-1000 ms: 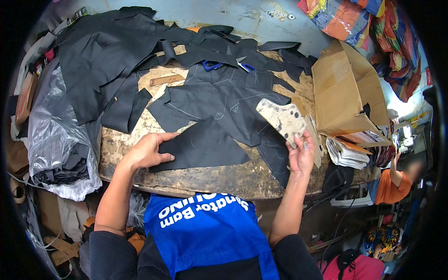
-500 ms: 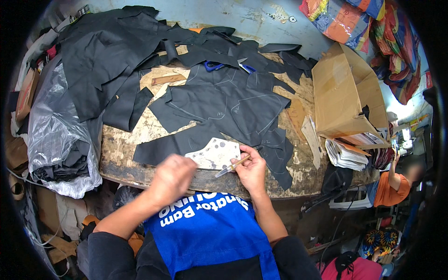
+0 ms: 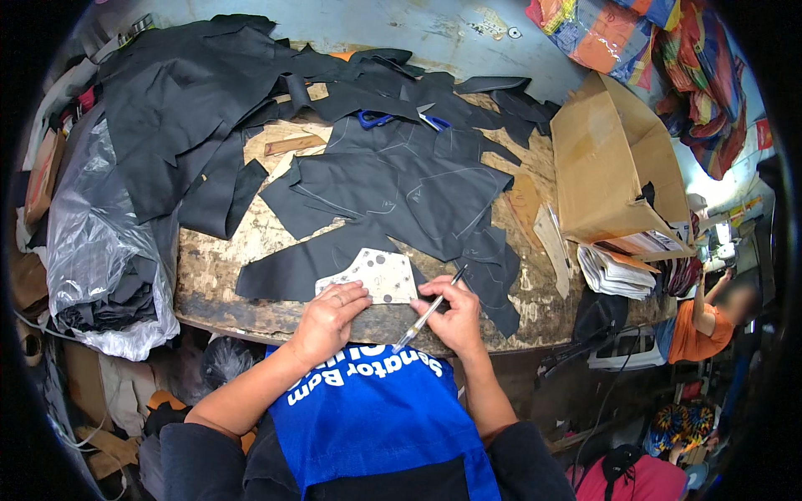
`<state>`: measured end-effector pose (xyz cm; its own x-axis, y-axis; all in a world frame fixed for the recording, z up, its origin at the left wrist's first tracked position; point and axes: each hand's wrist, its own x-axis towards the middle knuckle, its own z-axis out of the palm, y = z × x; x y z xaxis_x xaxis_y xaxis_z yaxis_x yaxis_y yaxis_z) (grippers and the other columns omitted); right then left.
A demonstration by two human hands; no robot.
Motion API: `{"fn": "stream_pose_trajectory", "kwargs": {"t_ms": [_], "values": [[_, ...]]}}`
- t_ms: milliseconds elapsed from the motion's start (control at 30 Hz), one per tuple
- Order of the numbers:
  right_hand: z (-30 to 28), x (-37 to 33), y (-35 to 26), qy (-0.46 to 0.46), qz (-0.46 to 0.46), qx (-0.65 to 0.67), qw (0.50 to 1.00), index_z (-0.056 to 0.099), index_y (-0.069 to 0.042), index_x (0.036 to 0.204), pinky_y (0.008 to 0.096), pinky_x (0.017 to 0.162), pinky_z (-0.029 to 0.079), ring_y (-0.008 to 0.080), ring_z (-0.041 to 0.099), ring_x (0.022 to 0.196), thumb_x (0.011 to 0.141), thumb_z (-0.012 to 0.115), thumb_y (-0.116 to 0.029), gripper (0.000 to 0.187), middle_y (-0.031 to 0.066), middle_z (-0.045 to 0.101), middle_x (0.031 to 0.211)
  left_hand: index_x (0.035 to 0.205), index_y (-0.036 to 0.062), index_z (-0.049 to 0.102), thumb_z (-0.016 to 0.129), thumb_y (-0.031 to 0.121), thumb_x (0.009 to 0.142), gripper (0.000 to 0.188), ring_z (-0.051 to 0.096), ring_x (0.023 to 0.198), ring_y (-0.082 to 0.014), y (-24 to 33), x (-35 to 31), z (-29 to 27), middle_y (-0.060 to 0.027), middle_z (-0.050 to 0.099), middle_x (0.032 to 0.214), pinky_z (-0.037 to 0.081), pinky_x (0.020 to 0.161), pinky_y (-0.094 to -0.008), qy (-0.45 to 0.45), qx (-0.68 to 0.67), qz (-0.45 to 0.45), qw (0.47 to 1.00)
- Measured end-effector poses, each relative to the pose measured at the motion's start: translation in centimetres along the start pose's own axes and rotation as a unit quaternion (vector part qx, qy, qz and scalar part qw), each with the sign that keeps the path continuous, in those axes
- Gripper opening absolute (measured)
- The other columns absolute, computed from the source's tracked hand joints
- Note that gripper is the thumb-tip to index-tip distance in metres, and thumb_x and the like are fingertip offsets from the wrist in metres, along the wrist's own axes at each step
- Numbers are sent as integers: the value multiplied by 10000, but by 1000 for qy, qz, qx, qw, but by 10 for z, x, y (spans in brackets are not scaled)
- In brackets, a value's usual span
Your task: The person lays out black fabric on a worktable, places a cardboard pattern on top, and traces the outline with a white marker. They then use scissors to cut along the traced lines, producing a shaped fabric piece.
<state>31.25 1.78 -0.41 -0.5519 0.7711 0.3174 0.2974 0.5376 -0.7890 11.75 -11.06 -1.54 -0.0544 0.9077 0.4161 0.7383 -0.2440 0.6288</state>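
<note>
On the bench (image 3: 209, 271), a black piece (image 3: 280, 263) lies near the front edge; the left hand (image 3: 336, 314), blurred half a second ago, now rests half-curled on the spotted white template (image 3: 384, 278) atop it, seemingly steadying it; just right, a slanted pen (image 3: 414, 326) is gripped by the right hand (image 3: 454, 315)

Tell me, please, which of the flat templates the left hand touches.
The whitish template with dark spots: the fingers of the left hand rest on it. The tan template and narrow pale template lie untouched near the cardboard box.
</note>
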Motion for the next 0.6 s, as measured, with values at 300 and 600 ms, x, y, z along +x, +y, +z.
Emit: {"fn": "stream_pose_trajectory", "kwargs": {"t_ms": [300,600], "values": [[6,-6,3,2,-41,-17,999,657,-29,808,341,752,489,236,600,895,610,780,-15,234,70,694,855,964,2,663,563,-99,618,374,595,1063,-280,-4,2,-5,-135,649,1042,472,913,-374,-10,-13,-9,1000],[10,-6,-10,13,-15,-63,998,669,-47,815,342,715,482,243,593,832,608,748,-14,224,85,664,790,1173,12,566,615,149,774,425,455,1234,-343,21,1,-2,-176,509,1300,357,1007,-495,-129,127,-25,983]]}}
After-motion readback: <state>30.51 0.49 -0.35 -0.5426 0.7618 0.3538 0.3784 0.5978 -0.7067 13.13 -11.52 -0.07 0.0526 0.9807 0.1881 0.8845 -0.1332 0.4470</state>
